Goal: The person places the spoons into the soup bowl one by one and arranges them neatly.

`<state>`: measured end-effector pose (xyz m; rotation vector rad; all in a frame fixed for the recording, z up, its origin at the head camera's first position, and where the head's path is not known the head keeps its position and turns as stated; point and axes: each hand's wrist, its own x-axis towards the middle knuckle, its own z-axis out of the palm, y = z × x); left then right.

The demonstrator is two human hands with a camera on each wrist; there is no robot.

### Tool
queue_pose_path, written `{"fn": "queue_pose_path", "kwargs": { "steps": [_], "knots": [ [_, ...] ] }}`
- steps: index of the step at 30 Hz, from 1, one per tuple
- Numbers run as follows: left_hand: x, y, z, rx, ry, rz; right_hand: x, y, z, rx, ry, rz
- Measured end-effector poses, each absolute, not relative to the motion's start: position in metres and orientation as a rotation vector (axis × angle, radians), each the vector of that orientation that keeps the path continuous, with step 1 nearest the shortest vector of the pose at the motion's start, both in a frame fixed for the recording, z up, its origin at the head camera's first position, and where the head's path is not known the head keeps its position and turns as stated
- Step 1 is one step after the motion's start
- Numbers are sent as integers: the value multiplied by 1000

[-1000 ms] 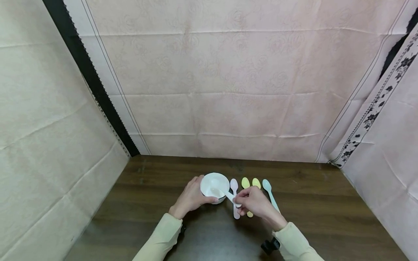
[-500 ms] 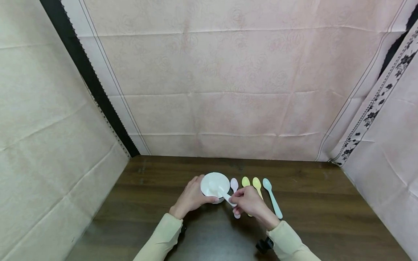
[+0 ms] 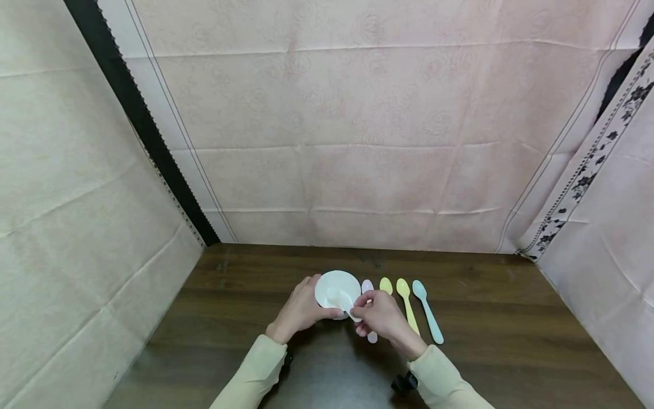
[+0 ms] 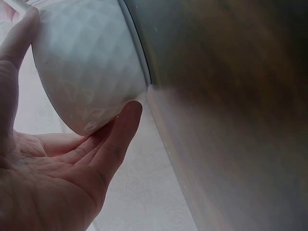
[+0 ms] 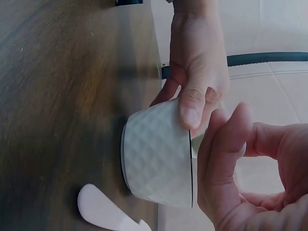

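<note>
White diamond-textured bowl (image 3: 337, 292) on the dark wood table (image 3: 245, 318), cupped by the left hand (image 3: 300, 309) from eight o'clock, fingers curled round the wall. White spoon (image 3: 346, 299) dipped inside, handle pinched tight in the right hand (image 3: 380, 313) at the rim's four o'clock, long axis slanting from ten down to four. Right hand nearer the spoon, naturally. Off at three o'clock, flat in a row: pink spoon (image 3: 368, 287), two yellow spoons (image 3: 406, 295), blue spoon (image 3: 428, 312).
</note>
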<state>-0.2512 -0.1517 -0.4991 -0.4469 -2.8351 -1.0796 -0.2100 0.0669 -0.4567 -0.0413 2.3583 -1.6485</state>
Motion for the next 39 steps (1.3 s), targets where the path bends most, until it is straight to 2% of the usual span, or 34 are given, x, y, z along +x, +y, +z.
{"fn": "queue_pose_path", "kwargs": {
  "steps": [14,39],
  "knots": [
    [-252,-151,-496,-439,-2843,-1082,-212,59,-458,-6,2316,-1675],
    [-254,-158,-506,-596,-2811,-1118,-209,59,-468,40,2237,-1758]
  ]
}}
